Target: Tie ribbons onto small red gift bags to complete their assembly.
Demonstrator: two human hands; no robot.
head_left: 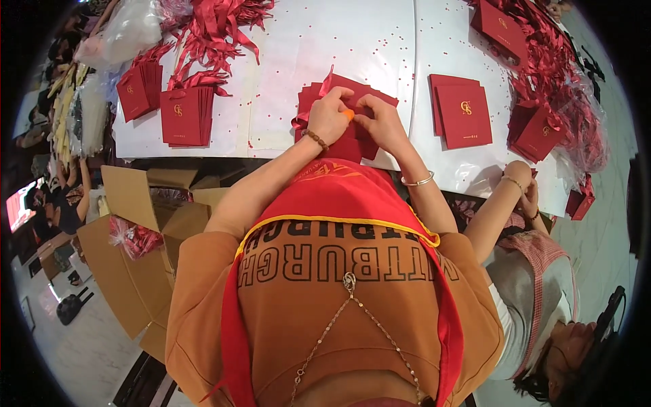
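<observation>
In the middle of the table's front edge, both hands work close together over several red paper gift bags [369, 90], fanned out in a loose pile. My left hand [328, 119] is closed, its fingers bent downward. A small orange piece [348, 114] shows at its fingertips; its kind is unclear. From behind that hand a red ribbon [327, 81] rises in a loop. My right hand [382, 123] is bent with thumb and forefinger drawn in near the orange piece. What the fingertips grip is too small to make out.
Finished-looking stacks of red gift bags [184, 117] stand left, and another stack [464, 114] lies right. Tangled red ribbons [220, 30] heap at the far left. A co-worker's hands [525, 190] are at the right edge. An open cardboard box [129, 271] stands at my left.
</observation>
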